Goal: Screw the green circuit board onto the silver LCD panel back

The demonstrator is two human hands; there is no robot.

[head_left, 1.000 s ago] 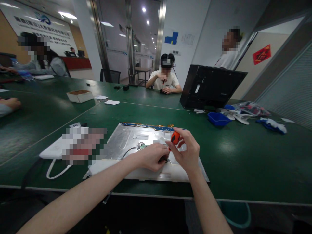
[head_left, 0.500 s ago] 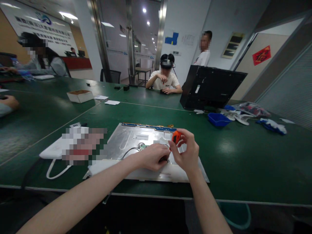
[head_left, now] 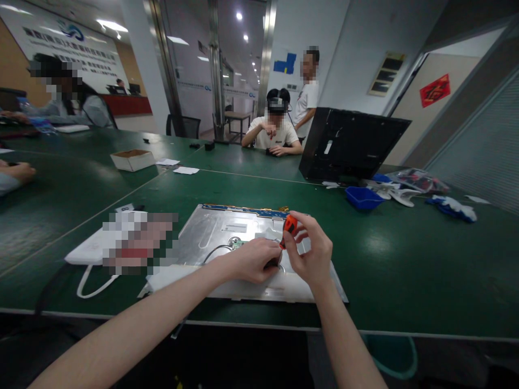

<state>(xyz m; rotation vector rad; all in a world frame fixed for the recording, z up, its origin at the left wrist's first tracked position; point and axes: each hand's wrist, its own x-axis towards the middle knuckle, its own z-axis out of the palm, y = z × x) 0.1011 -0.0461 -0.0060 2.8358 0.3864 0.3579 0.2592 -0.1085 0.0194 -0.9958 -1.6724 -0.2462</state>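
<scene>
A flat silver metal display panel (head_left: 211, 229) lies before me, with a blue circuit strip (head_left: 259, 213) along its far edge. My right hand (head_left: 314, 246) grips the orange-and-black handle of a screwdriver (head_left: 289, 227), whose shaft slants down toward my left hand. Over the panel's middle, my left hand (head_left: 257, 260) is closed beside the tip; a dark thing shows under its fingers, mostly hidden. Just left of that hand, a small green circuit board (head_left: 238, 245) with a black cable sits on the panel.
A white power bank (head_left: 91, 246) with a white cable lies left of the panel. Farther off are a cardboard box (head_left: 133, 160), a blue tray (head_left: 363, 198) and a large black screen housing (head_left: 357, 143). Co-workers sit across and at left; another person stands behind.
The screwdriver handle has tilted slightly and moved a little left, with my right fingers shifting on it. My left hand stays put. The standing person has moved left.
</scene>
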